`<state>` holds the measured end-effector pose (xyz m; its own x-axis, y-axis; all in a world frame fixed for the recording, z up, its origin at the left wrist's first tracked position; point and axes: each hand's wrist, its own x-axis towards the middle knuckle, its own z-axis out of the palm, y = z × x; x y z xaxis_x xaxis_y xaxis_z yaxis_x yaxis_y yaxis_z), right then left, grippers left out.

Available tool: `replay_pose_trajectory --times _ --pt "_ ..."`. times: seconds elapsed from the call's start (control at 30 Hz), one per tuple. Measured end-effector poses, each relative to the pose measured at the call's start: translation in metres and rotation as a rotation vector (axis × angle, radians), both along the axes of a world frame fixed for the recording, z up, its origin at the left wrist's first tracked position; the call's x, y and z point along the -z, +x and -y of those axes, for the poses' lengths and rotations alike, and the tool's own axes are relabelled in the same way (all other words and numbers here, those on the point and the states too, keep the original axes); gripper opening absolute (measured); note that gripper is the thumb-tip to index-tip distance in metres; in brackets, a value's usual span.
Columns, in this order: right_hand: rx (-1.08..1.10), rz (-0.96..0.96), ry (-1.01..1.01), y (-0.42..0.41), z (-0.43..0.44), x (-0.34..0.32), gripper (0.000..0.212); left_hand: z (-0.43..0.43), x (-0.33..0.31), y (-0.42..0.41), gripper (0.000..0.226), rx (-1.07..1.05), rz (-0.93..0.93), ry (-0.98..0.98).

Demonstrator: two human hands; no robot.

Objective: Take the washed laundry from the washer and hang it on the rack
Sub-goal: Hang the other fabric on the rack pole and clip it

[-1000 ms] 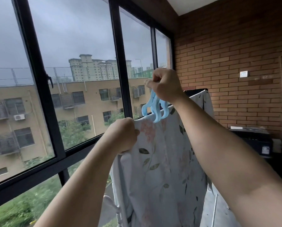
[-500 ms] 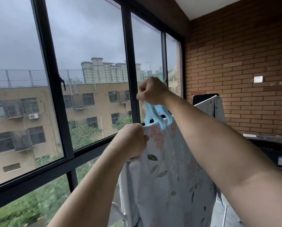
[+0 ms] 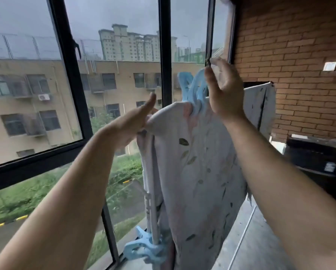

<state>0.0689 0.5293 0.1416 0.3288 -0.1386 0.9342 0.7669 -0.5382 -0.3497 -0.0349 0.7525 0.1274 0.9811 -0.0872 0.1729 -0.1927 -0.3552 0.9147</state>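
A white sheet with a leaf print hangs over the top bar of the drying rack. A light blue clip is clamped on the sheet's top edge. My right hand is just right of the clip, fingers straight and spread, holding nothing. My left hand lies flat with straight fingers against the sheet's left corner. A second blue clip grips the rack's white upright low down.
Black-framed windows run along the left. A brick wall closes the right side, with a dark unit below it. The sheet's far end reaches toward the wall.
My right hand let go of the blue clip and opened. My left hand released its grip on the sheet's corner and flattened. The clip now stays on the sheet by itself.
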Motion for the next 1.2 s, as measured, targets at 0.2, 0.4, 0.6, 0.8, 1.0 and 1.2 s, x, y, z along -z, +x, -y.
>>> replay_pose_trajectory --times 0.2,0.4,0.6,0.8,1.0,1.2 --pt "-0.172 -0.387 0.28 -0.078 -0.008 0.173 0.04 -0.064 0.178 -0.001 0.06 -0.255 -0.105 -0.191" --pt "-0.314 -0.823 0.048 -0.118 -0.044 0.286 0.049 -0.052 0.335 -0.033 0.059 -0.299 -0.342 -0.363" --pt "-0.317 -0.916 0.0 -0.136 -0.053 0.304 0.049 -0.045 0.367 -0.031 0.054 -0.469 -0.333 -0.669" --pt "-0.332 -0.97 -0.002 -0.142 -0.057 0.306 0.046 -0.041 0.326 -0.021 0.051 -0.831 -0.082 -0.689" --pt "-0.329 -1.005 0.016 -0.142 -0.057 0.303 0.048 -0.056 0.267 -0.028 0.054 -0.836 0.055 -0.925" --pt "-0.479 -1.001 0.099 -0.157 -0.061 0.288 0.053 -0.059 0.24 -0.066 0.057 -0.671 0.208 -1.09"
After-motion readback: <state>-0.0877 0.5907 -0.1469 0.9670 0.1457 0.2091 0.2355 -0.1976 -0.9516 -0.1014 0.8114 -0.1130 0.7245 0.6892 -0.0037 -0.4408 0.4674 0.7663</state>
